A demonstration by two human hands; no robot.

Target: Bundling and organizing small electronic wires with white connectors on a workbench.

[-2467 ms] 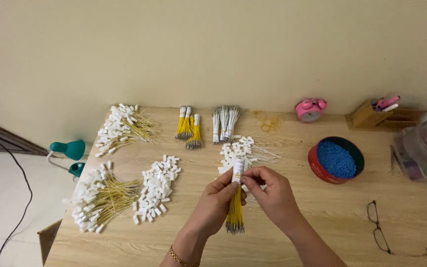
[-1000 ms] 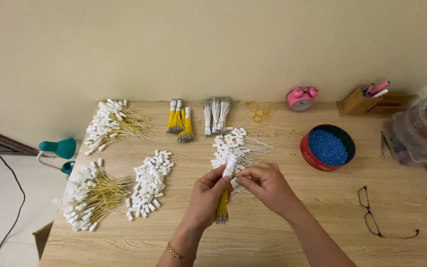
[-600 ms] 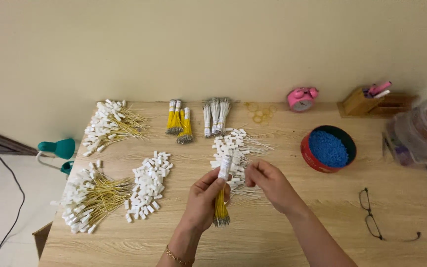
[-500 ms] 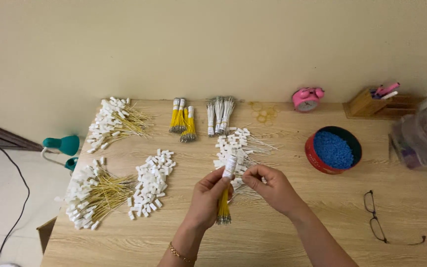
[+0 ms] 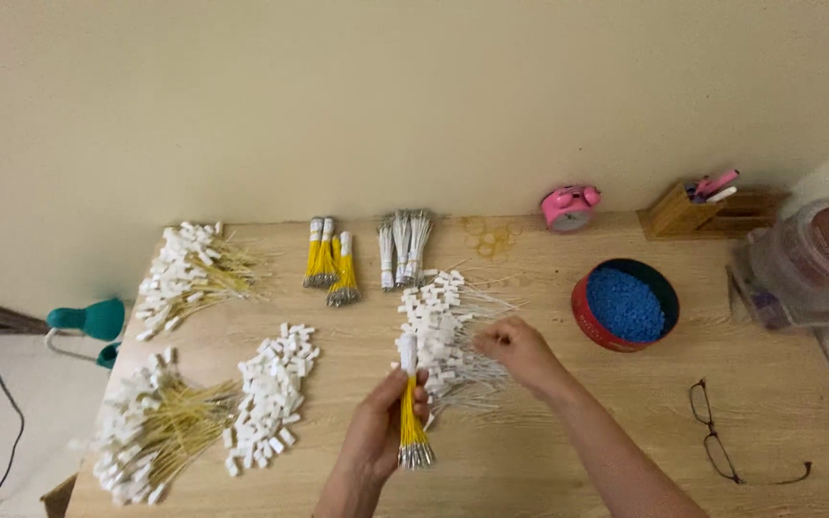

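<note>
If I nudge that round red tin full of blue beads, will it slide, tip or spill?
The red tin looks low and wide, so it would probably slide on the wooden table rather than tip. The blue beads sit near the rim with no lid, so a sharp push might scatter some. Filled like that, it likely feels fairly heavy for its size.

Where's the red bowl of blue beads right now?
In the head view, the red bowl sits right of centre on the table, between the right hand and the glasses.
</note>
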